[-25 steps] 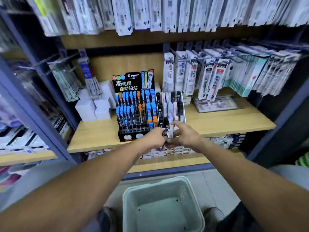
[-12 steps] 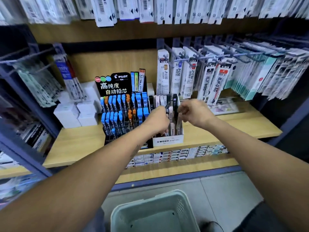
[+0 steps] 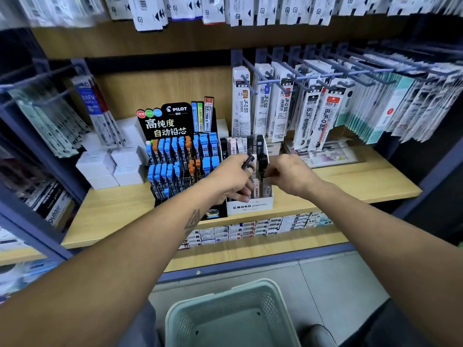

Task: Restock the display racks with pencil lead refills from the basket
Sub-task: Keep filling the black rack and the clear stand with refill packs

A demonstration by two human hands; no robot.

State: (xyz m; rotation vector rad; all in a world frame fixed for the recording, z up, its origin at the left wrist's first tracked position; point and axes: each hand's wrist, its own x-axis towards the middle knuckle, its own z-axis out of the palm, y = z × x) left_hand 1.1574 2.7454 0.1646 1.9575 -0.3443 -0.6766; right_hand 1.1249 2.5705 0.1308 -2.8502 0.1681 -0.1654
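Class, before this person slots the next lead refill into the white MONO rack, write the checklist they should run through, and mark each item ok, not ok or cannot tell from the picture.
1. Refill in hand: the left hand holds a dark lead case in its fingers. Ok.
2. Other hand placed: the right hand pinches a black case standing in the MONO rack. Ok.
3. Free slot in the rack: hands hide much of it. Cannot tell.
4. Rack seated: it stands upright on the wooden shelf beside the PILOT rack. Ok.
5. More stock: the visible part of the basket shows no refills. Not ok.
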